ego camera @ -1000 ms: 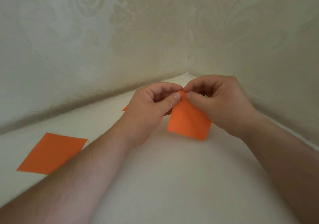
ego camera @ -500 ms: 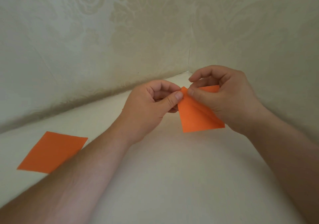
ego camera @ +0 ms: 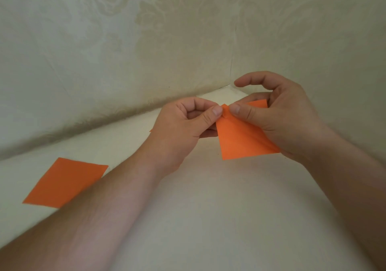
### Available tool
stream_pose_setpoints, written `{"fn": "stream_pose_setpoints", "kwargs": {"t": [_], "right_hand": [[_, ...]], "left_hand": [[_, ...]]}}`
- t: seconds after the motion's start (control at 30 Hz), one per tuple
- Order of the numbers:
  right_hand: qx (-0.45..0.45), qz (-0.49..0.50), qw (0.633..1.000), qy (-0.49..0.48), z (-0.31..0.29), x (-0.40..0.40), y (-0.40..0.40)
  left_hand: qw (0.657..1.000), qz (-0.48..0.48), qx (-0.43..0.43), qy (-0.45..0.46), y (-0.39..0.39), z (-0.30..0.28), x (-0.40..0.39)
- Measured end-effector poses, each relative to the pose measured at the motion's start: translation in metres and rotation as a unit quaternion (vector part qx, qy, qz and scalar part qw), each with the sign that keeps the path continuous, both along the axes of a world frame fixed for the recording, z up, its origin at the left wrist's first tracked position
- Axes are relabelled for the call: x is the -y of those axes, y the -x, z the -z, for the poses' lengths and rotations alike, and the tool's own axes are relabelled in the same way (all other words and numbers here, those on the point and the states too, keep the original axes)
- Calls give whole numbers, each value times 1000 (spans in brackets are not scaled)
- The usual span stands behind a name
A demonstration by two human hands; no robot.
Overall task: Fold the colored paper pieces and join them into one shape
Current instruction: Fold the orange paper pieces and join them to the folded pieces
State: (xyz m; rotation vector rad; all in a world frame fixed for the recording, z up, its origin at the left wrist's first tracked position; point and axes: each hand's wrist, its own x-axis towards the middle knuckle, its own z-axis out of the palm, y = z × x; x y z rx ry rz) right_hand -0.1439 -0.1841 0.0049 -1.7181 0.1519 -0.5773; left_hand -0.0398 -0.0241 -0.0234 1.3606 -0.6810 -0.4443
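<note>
- Cream cloth surface (ego camera: 208,218) is running into a corner of pale patterned walls; a spare orange sheet (ego camera: 64,184) is lying flat, well apart to the left.
- Both hands are holding the orange paper piece (ego camera: 240,141) in the air: thin, light, easily creased, best pinched at its corners.
- Left hand (ego camera: 183,128) is pinching the top tip; right hand (ego camera: 277,116) is gripping beside it, forefinger lifting free.

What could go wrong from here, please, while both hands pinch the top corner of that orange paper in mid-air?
1. The left hand and right hand pinch the held orange paper only near its top corner, so opposing pulls might tear or crumple it there.
2. The sheet hangs unsupported above the white surface, so a crease may come out crooked.
3. The left forearm lies beside the spare orange sheet and could brush it away.
</note>
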Motion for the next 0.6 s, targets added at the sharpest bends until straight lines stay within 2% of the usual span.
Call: {"fn": "stream_pose_setpoints", "kwargs": {"t": [0.37,0.6], "right_hand": [[-13,13,999,-30,3,5,-2],[-15,0,999,-39,3,4,-2]], "left_hand": [[999,10,33,2,0,-2,-2],[1000,6,-5,12,3,-4,-1]]}}
